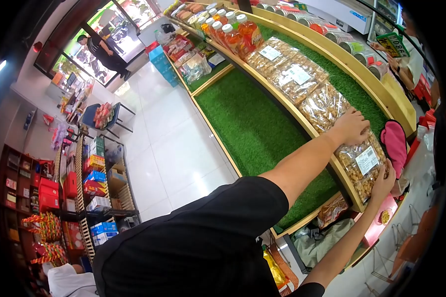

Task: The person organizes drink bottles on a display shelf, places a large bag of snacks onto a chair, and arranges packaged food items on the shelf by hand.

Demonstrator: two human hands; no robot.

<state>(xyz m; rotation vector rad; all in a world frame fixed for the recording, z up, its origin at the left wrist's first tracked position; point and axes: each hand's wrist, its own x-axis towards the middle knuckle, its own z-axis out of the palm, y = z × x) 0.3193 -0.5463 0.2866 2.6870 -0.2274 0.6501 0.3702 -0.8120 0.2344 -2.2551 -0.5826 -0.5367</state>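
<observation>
Reaching out over the wooden shelf ledge [302, 116], both hands are on the same clear plastic bag of golden-brown snacks with a white label [364, 166], the last one in a row of similar clear snack bags [295, 74] lined along the ledge. Left hand [352, 126] lies flat with fingers spread on the bag's far end, palm down, not really curled round anything. Right hand [384, 180] cups the near end from below, fingers wrapped on the edge. So the bag's long axis runs pretty much hand to hand, following the ledge. Right hand is nearer the body; left arm is stretched further. A pink slipper-shaped thing [395, 141] sits just beside the bag on the green artificial turf [252, 123].
</observation>
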